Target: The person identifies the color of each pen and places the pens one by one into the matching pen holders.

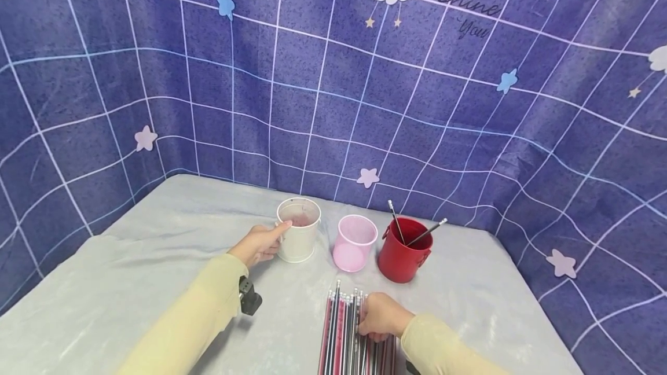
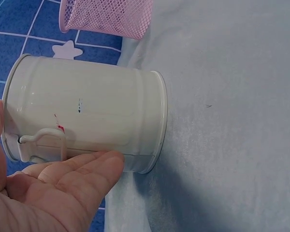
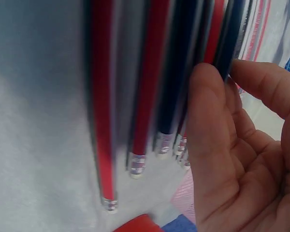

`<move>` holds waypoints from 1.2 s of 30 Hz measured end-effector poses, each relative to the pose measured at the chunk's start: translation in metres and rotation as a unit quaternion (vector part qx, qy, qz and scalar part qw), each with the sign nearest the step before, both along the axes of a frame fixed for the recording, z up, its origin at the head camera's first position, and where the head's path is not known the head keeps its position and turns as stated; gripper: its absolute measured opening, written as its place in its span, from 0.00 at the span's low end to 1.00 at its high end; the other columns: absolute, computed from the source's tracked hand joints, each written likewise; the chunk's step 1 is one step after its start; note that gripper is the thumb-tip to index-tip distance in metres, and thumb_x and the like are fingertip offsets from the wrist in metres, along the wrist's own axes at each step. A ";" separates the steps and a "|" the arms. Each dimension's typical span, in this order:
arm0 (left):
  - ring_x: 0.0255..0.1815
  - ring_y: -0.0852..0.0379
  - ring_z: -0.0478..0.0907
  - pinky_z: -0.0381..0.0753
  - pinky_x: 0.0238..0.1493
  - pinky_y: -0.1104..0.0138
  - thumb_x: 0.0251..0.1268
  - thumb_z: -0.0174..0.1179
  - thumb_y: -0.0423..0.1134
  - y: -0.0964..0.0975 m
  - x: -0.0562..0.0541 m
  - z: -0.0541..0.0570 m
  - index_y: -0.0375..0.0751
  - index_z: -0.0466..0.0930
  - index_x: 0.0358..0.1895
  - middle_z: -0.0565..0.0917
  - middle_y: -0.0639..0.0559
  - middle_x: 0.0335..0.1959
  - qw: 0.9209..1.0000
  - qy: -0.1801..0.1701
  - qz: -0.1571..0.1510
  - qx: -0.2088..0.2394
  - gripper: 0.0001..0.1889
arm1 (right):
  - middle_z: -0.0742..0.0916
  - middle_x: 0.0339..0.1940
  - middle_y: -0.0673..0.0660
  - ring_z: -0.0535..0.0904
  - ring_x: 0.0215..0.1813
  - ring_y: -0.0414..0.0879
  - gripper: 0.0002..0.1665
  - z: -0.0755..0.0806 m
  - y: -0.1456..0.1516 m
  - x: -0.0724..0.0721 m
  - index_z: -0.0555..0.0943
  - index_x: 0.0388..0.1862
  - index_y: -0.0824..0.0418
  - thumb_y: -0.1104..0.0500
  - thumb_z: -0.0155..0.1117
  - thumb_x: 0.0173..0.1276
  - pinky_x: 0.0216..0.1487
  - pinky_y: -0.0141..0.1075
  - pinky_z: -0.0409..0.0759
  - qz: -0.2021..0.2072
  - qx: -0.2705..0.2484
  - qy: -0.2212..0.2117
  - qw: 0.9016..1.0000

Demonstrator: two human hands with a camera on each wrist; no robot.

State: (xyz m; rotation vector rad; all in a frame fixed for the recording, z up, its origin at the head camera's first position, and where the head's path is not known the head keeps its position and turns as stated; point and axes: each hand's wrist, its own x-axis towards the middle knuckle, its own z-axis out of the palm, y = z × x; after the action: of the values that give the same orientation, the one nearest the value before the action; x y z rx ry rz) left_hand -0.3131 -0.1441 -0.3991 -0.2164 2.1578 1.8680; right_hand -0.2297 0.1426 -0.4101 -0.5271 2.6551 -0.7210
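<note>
My left hand (image 1: 262, 243) holds a white metal bucket (image 1: 298, 246) at its left side. The thumb lies at the rim, and the fingers rest along the outer wall by the small handle (image 2: 43, 135). The bucket stands upright on the cloth. At the front, my right hand (image 1: 383, 318) pinches a dark pencil (image 3: 230, 38) between thumb and fingers, over a row of pencils (image 1: 341, 334). These are red, black and dark blue, lying side by side with their eraser ends toward the buckets. Their near ends run out of the head view.
A pink mesh cup (image 1: 356, 242) stands right of the white bucket. Beside it is a red bucket (image 1: 400, 262) with two dark pencils (image 1: 428, 232) leaning in it. Grey cloth (image 1: 167, 282) covers the table; a blue gridded curtain (image 1: 323, 74) hangs behind and at the sides.
</note>
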 end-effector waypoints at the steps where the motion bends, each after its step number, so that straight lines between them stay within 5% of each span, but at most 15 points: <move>1: 0.66 0.27 0.60 0.65 0.65 0.45 0.72 0.48 0.54 0.000 0.000 0.000 0.09 0.49 0.64 0.62 0.14 0.60 1.000 0.001 -0.002 -0.002 0.43 | 0.78 0.06 0.52 0.75 0.10 0.41 0.12 0.000 0.001 0.000 0.77 0.13 0.63 0.70 0.69 0.50 0.12 0.33 0.78 0.001 0.000 0.000 1.000; 10: 0.66 0.28 0.60 0.64 0.66 0.46 0.73 0.47 0.55 0.000 -0.002 0.001 0.10 0.49 0.64 0.61 0.15 0.61 1.000 -0.005 -0.003 -0.007 0.43 | 0.77 0.04 0.50 0.71 0.07 0.38 0.16 -0.004 0.002 -0.003 0.76 0.11 0.60 0.61 0.67 0.55 0.10 0.32 0.75 0.001 0.015 0.015 1.000; 24: 0.65 0.26 0.60 0.63 0.66 0.45 0.73 0.47 0.54 0.001 -0.003 0.002 0.10 0.47 0.65 0.61 0.14 0.62 1.000 -0.009 0.001 -0.004 0.43 | 0.71 0.00 0.45 0.68 0.05 0.37 0.18 -0.002 -0.007 0.005 0.70 0.07 0.55 0.54 0.66 0.46 0.10 0.31 0.63 -0.020 0.108 0.087 0.990; 36: 0.65 0.26 0.61 0.64 0.66 0.45 0.73 0.47 0.54 0.003 -0.005 0.001 0.10 0.48 0.64 0.62 0.15 0.61 1.000 -0.008 0.004 -0.010 0.43 | 0.78 0.15 0.53 0.72 0.19 0.46 0.21 -0.006 -0.024 0.006 0.74 0.10 0.56 0.45 0.64 0.53 0.23 0.46 0.77 -0.026 0.256 0.164 0.952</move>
State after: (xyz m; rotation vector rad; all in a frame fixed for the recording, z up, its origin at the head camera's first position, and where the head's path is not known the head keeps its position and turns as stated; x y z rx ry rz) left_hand -0.3177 -0.1414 -0.3983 -0.2427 2.1679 1.8433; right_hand -0.2237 0.1189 -0.4156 -0.4597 3.0080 0.0735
